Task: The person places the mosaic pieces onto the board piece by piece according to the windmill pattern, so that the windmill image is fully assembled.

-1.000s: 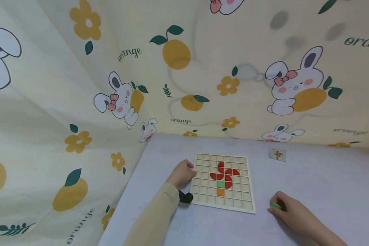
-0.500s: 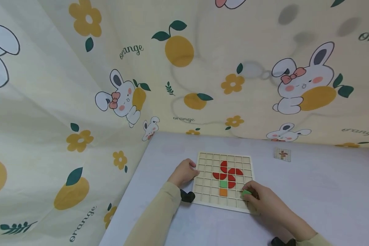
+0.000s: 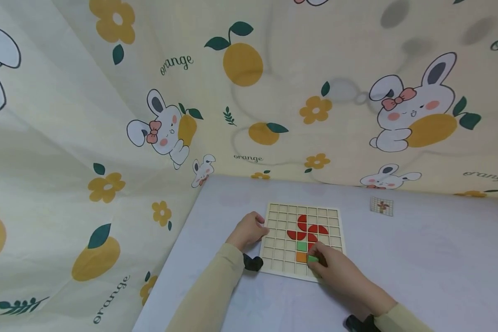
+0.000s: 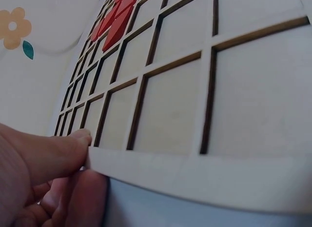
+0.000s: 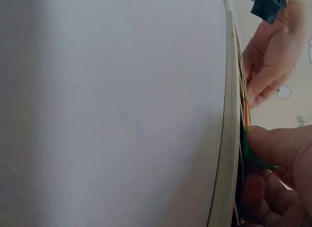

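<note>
A wooden grid board (image 3: 279,251) lies on the table, with red rounded tiles (image 3: 302,223) forming a pinwheel in its squares. Below them sit a green square tile (image 3: 301,246) and an orange square tile (image 3: 301,257). My left hand (image 3: 247,229) pinches the board's left edge; in the left wrist view its thumb (image 4: 58,151) rests on the rim with a finger beneath. Over the board, just right of the orange tile, my right hand (image 3: 340,272) pinches another green tile (image 3: 313,259). In the right wrist view that green piece (image 5: 251,154) appears tilted at the board; its full shape is hidden.
A small card (image 3: 381,206) with a pinwheel on a grid lies at the back right of the table (image 3: 440,258). Printed cloth (image 3: 273,101) hangs behind and to the left. Dark straps (image 3: 253,263) sit at both wrists.
My right hand has carried the green tile leftward from the table right of the board to the square beside the orange tile. The left hand keeps its hold on the board's edge.
</note>
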`<move>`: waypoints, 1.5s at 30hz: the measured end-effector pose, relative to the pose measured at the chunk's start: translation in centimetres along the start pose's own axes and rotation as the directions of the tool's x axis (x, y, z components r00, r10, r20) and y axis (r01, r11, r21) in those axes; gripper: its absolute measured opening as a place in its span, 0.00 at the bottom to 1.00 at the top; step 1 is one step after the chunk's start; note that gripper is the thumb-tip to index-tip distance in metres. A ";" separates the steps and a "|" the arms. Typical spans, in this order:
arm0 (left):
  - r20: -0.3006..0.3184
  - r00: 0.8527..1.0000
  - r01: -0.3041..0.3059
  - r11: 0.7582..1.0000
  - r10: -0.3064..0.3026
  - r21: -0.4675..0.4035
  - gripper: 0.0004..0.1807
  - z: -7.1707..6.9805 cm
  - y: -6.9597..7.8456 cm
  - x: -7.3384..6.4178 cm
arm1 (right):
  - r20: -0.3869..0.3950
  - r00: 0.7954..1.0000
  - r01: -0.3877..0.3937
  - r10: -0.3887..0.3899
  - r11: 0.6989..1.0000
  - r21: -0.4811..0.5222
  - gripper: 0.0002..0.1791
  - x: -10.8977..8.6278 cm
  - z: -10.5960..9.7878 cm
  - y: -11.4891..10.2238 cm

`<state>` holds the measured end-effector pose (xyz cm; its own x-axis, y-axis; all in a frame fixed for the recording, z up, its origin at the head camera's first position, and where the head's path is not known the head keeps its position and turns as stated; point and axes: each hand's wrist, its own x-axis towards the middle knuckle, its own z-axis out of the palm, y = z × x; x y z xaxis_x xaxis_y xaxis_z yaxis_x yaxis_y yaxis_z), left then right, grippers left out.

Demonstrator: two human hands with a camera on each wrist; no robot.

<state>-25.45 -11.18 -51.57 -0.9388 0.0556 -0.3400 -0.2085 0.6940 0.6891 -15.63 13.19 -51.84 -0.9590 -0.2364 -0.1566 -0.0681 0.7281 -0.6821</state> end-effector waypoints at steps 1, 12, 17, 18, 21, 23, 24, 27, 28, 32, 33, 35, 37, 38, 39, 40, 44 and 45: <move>-0.001 1.000 0.001 1.000 -0.001 -0.004 0.15 0.0 0.1 0.0 | -0.007 1.000 -0.005 0.005 1.000 0.001 0.08 0.1 0.0 -0.1; 0.000 1.000 -0.019 1.000 0.019 -0.005 0.15 -0.3 0.1 -0.4 | -0.054 0.999 0.007 -0.007 1.000 -0.015 0.04 0.2 -0.3 -0.4; -0.003 1.000 -0.009 1.000 0.009 -0.026 0.16 -0.6 0.1 -0.7 | -0.067 0.998 0.018 -0.019 1.000 -0.006 0.06 0.1 -0.4 -0.4; 0.001 1.000 -0.005 1.000 0.005 -0.031 0.16 -0.6 0.2 -0.8 | -0.071 0.997 0.023 -0.023 1.000 -0.010 0.07 0.1 -0.4 -0.4; 0.006 1.000 -0.002 1.000 0.002 -0.029 0.16 -0.8 0.2 -0.8 | -0.087 0.995 0.042 -0.044 0.999 -0.027 0.06 0.0 -0.5 -0.4; 0.011 1.000 -0.001 0.999 0.001 -0.032 0.16 -0.8 0.2 -0.8 | -0.106 0.993 0.046 -0.050 0.998 -0.035 0.06 0.0 -0.5 -0.3; 0.012 1.000 0.000 1.000 0.000 -0.030 0.16 -0.8 0.2 -0.8 | -0.113 0.992 0.045 -0.049 0.998 -0.036 0.05 0.0 -0.5 -0.3; 0.013 1.000 0.002 1.000 -0.002 -0.024 0.16 -0.9 -0.1 -0.8 | -0.113 0.993 0.037 -0.040 0.999 -0.029 0.04 0.0 -0.1 -0.2; 0.012 1.000 0.003 1.000 -0.003 -0.019 0.15 -1.0 -0.2 -0.7 | -0.110 0.993 0.031 -0.033 0.999 -0.022 0.04 0.0 0.0 -0.2; 0.012 1.000 0.000 1.000 0.000 -0.015 0.16 -1.1 -0.6 -0.8 | -0.096 0.995 0.015 -0.016 1.000 -0.004 0.05 -0.1 0.3 -0.3; 0.012 1.000 0.001 1.000 0.000 -0.013 0.16 -1.1 -0.6 -0.8 | -0.095 0.995 0.013 -0.013 1.000 -0.002 0.06 -0.2 0.3 -0.3; 0.012 1.000 -0.005 1.000 0.005 -0.012 0.16 -1.0 -0.6 -0.8 | -0.094 0.995 0.020 -0.020 1.000 -0.006 0.08 -0.3 0.2 -0.3; 0.006 1.000 -0.014 1.000 0.014 -0.006 0.16 -0.8 -0.6 -0.8 | -0.092 0.995 0.023 -0.023 1.000 -0.004 0.10 -0.4 0.1 -0.2; 0.002 1.000 -0.019 1.000 0.019 -0.001 0.16 -0.7 -0.5 -0.8 | -0.094 0.995 0.030 -0.031 1.000 -0.008 0.10 -0.5 -0.1 -0.1; -0.002 1.000 -0.028 1.000 0.028 -0.001 0.16 -0.6 -0.5 -0.7 | -0.096 0.995 0.034 -0.035 0.999 -0.008 0.11 -0.6 -0.2 -0.1; -0.004 0.999 -0.041 0.999 0.041 0.000 0.15 -0.4 -0.5 -0.7 | -0.100 0.994 0.042 -0.042 0.999 -0.009 0.10 -0.7 -0.4 -0.1; -0.006 0.998 -0.060 0.998 0.060 -0.018 0.15 -0.1 -0.5 -0.7 | -0.123 0.991 0.051 -0.051 0.999 0.004 0.08 -0.8 -1.2 -0.1; -0.005 0.998 -0.063 0.998 0.063 -0.024 0.14 0.0 -0.5 -0.7 | -0.129 0.990 0.057 -0.056 0.998 0.005 0.08 -0.8 -1.4 -0.1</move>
<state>-24.70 -11.62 -51.68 -0.9515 0.0954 -0.2926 -0.1556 0.6714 0.7246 -15.29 14.20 -50.67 -0.9811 -0.1917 -0.0247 -0.1214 0.7104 -0.6932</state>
